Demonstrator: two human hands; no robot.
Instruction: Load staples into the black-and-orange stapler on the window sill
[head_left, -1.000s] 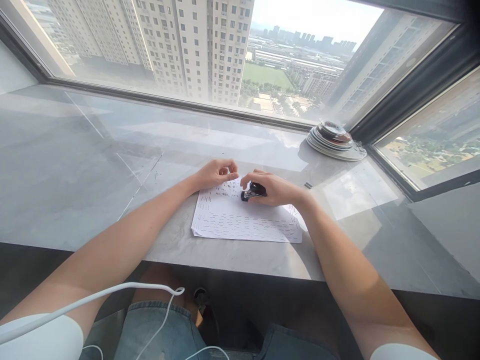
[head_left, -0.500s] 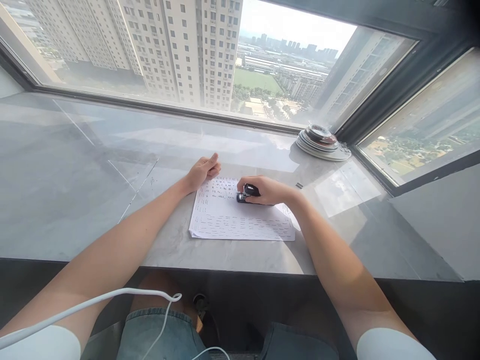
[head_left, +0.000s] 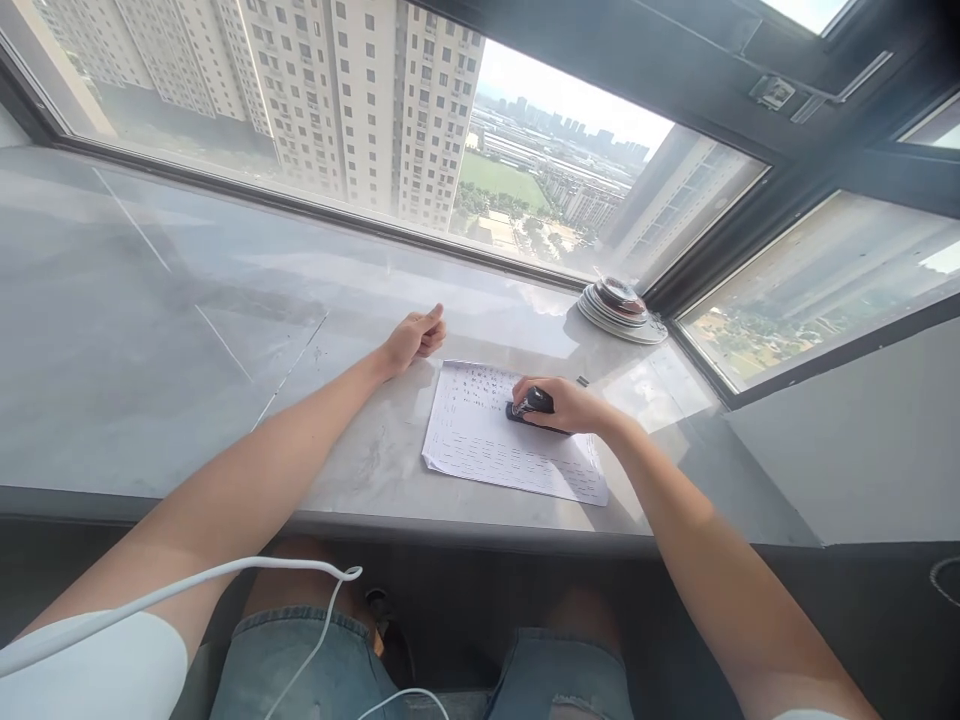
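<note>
My right hand [head_left: 559,402] is wrapped around a black stapler [head_left: 534,404], which rests on the sheet of white paper [head_left: 469,465]. Rows of short dark marks cover much of the paper, and its near left corner curls up slightly. My left hand [head_left: 416,337] lies on the grey stone ledge just beyond the paper's far left corner, with a small gap between them. Its fingers are curled into a fist, thumb on top, and nothing shows in it. Past the right hand lies a small dark piece [head_left: 583,382], too small to make out.
A stack of plates or lids [head_left: 621,310] sits in the far right corner of the ledge [head_left: 360,450], against the window frame [head_left: 337,218]. At the right rises a white wall [head_left: 847,450]. A white cable [head_left: 225,570] hangs across the lower left, above my lap.
The view has tilted. The paper and my right hand with the stapler have shifted right and nearer, away from my left hand, which was at the paper's far left corner.
</note>
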